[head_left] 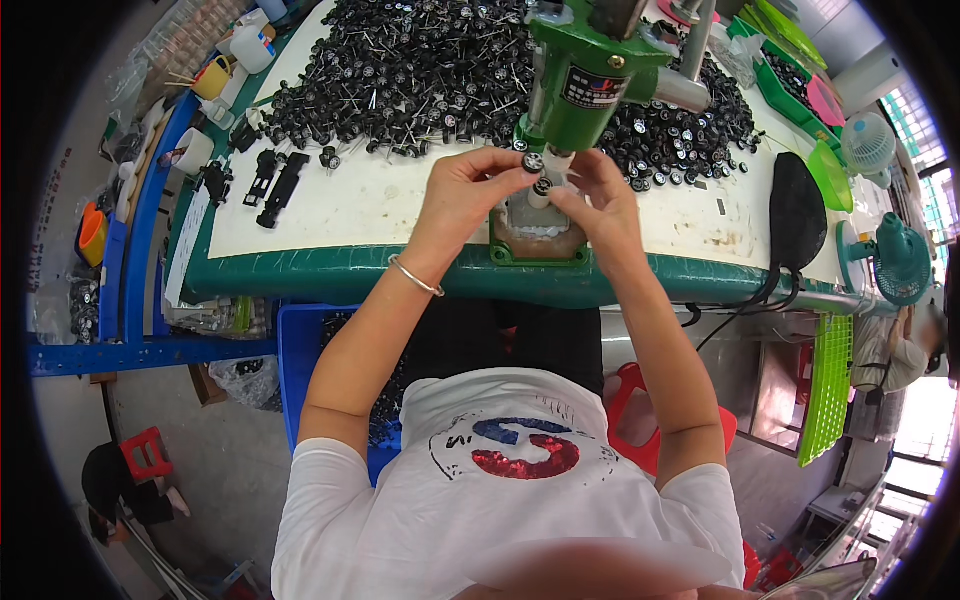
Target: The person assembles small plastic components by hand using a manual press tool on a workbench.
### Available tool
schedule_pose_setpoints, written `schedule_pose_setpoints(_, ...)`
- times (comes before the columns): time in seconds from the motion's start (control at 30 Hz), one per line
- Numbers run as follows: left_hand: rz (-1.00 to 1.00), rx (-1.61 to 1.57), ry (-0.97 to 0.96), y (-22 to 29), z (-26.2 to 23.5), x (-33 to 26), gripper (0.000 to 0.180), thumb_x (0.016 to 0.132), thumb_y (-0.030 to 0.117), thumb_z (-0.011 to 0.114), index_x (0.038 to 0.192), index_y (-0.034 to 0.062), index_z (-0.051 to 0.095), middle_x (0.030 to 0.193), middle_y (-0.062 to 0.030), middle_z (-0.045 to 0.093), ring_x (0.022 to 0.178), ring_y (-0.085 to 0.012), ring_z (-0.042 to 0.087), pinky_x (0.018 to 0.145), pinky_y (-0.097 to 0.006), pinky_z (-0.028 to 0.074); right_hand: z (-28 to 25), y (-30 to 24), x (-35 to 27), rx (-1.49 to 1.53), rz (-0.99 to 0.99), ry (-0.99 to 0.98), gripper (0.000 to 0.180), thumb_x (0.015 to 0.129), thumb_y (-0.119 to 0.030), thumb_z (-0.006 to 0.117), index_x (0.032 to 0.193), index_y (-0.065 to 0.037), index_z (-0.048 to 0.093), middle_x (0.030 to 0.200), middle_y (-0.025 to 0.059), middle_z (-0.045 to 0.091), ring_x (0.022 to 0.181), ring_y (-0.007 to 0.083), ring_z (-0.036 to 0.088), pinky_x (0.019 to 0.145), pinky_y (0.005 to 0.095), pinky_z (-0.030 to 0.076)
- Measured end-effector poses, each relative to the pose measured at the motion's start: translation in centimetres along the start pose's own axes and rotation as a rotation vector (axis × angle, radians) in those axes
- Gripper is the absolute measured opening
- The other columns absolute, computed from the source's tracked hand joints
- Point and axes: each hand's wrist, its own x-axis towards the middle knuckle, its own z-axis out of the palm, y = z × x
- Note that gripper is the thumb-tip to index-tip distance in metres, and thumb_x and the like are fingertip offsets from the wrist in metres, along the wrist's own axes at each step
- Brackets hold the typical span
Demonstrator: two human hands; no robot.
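Note:
Under the head of a green hand press, my left hand pinches a small black toy wheel between thumb and fingertips. My right hand holds a second small black wheel just below it, above the press's base. Both hands meet at the press's white post. A silver bangle circles my left wrist. Behind the press lies a big heap of black wheels on thin axles.
The white table has a green rim. Black toy chassis parts lie at its left. A blue crate sits under the table, a red stool beneath me. Green trays and small fans stand on the right.

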Motion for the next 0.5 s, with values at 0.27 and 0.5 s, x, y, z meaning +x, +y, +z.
schedule_pose_setpoints(0.27,0.054,-0.046,-0.017,-0.7,1.9,0.3,0.015,0.078,0.004,0.073,0.092,-0.0004,0.072,0.083,0.0,0.067,0.077,-0.0064,0.059,0.071,-0.02,0.046,-5.5,-6.3,4.4,0.098,-0.028,0.248,0.029,0.092,-0.013,0.057,0.118,-0.002,0.059,0.114,0.0073,0.063,0.1,0.016,0.063,0.082,0.0255,0.049)
schedule_pose_setpoints(0.5,0.04,-0.127,-0.018,-0.4,2.4,0.8,0.013,0.078,0.001,0.072,0.091,-0.0015,0.072,0.086,-0.0005,0.066,0.077,-0.0074,0.059,0.071,-0.021,0.047,2.2,-22.3,10.1,0.429,-0.079,0.494,0.021,0.098,-0.018,0.046,0.099,-0.002,0.059,0.063,-0.0006,0.053,0.041,0.0053,0.04,0.035,0.0181,0.032)
